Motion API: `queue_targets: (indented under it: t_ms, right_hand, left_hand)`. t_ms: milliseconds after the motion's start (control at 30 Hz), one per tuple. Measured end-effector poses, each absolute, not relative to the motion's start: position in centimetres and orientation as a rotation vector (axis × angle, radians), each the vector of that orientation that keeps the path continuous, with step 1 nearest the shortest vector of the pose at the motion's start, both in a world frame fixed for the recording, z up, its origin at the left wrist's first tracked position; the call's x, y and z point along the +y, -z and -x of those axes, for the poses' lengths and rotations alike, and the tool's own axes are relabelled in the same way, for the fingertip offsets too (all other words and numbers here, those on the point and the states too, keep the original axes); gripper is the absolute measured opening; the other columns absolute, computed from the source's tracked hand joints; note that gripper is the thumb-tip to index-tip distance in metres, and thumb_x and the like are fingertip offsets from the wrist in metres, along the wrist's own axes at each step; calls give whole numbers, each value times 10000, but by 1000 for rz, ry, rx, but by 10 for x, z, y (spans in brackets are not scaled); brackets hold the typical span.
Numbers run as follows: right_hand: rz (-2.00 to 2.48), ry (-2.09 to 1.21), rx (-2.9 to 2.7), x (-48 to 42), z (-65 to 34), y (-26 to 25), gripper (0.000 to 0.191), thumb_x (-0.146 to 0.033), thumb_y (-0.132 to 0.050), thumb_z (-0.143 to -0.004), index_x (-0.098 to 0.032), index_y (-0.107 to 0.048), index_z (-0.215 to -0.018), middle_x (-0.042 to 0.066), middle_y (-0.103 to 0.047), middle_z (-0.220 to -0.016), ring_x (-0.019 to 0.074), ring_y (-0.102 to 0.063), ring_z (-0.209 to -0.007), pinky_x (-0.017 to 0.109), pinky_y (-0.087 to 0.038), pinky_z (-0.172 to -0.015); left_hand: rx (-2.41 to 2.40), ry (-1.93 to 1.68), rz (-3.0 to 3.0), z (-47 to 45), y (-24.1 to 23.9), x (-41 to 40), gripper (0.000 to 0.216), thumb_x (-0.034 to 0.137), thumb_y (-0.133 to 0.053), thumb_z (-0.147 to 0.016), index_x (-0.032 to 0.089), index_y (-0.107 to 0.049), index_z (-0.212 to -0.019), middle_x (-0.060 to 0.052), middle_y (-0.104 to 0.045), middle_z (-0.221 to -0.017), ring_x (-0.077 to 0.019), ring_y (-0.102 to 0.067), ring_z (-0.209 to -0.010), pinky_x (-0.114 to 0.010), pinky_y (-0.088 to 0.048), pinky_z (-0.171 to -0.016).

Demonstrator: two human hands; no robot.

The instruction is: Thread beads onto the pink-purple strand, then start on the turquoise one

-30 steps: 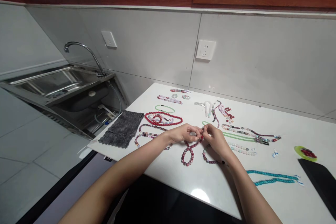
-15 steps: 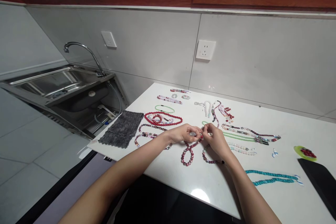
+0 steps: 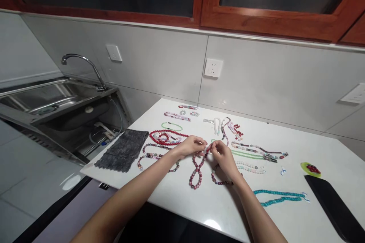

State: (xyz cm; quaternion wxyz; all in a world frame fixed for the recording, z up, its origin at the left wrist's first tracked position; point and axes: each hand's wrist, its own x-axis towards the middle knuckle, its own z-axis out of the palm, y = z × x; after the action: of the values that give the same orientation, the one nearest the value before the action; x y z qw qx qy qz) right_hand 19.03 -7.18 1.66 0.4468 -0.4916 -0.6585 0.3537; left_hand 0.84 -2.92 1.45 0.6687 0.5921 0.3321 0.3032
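Over the middle of the white table [image 3: 199, 205], my left hand [image 3: 190, 146] and my right hand [image 3: 221, 156] meet fingertip to fingertip. Both pinch the upper end of a dark red bead strand [image 3: 197, 167], whose loop hangs down onto the table between my wrists. A darker purple bead strand [image 3: 219, 181] lies under my right wrist. A big red bead necklace [image 3: 168, 136] rests just left of my left hand.
Several more bead strands lie across the table: green ones [image 3: 248, 154], a turquoise one [image 3: 281, 196], pale ones at the back. A grey cloth [image 3: 122, 151] covers the left corner. A black tray [image 3: 336, 207] and a small green dish [image 3: 310, 169] sit right. A steel sink [image 3: 42, 98] stands left.
The view has tipped upward and shifted, so the window and a ceiling light show. My hands stay pinched together on the red strand; its loop hangs longer and narrower.
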Motion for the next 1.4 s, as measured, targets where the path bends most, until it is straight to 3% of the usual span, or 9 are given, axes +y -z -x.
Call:
queue_targets:
  t_ms: [167, 467, 767, 967, 1200, 1400]
  right_hand:
    - [1189, -938, -1599, -69, -194, -14, 179, -341, -487, -890, -204, -496, -775, 1, -534, -752, 156, -472, -691, 274, -362, -663]
    - [1147, -1043, -1509, -66, -193, -11, 256, -450, -465, -904, -215, -493, -808, 11, -546, -789, 172, -504, -731, 286, -392, -689]
    - [1185, -1056, -1482, -64, -198, -8, 267, -477, -489, -878, -214, -530, -856, 31, -589, -856, 177, -537, -736, 292, -422, -691]
    - [1187, -1135, -1524, -67, -200, -10, 255, -465, -443, -907, -227, -535, -888, 26, -588, -893, 166, -541, -744, 301, -439, -735]
    - [1208, -1125, -1517, -67, -198, -7, 244, -448, -441, -913, -226, -539, -888, 12, -565, -876, 160, -539, -765, 293, -423, -740]
    - [1225, -1098, -1539, -67, -197, -9, 243, -435, -439, -914, -217, -531, -858, 0, -549, -810, 150, -517, -712, 280, -405, -684]
  left_hand:
    - [737, -444, -1448, -12, -27, -10, 219, 317, -663, -711, 122, -665, -813, -55, -625, -726, -142, -591, -608, -286, -473, -599]
    - [722, -679, -1273, -19, -23, -17, 361, 455, -688, -725, 124, -644, -862, -53, -581, -822, -128, -592, -649, -269, -487, -587]
    - [718, -690, -1220, -23, -20, -25, 354, 460, -698, -730, 139, -641, -867, -50, -602, -862, -119, -602, -711, -253, -470, -664]
    - [719, -667, -1304, -21, -17, -22, 325, 443, -653, -772, 124, -648, -832, -39, -595, -786, -100, -549, -648, -227, -415, -584]
    - [730, -696, -1351, -22, -23, -27, 318, 433, -634, -791, 122, -637, -862, -45, -604, -817, -111, -571, -681, -254, -446, -664]
    - [723, -701, -1357, -18, -21, -26, 351, 417, -727, -710, 128, -614, -873, -41, -614, -776, -123, -578, -690, -257, -444, -648]
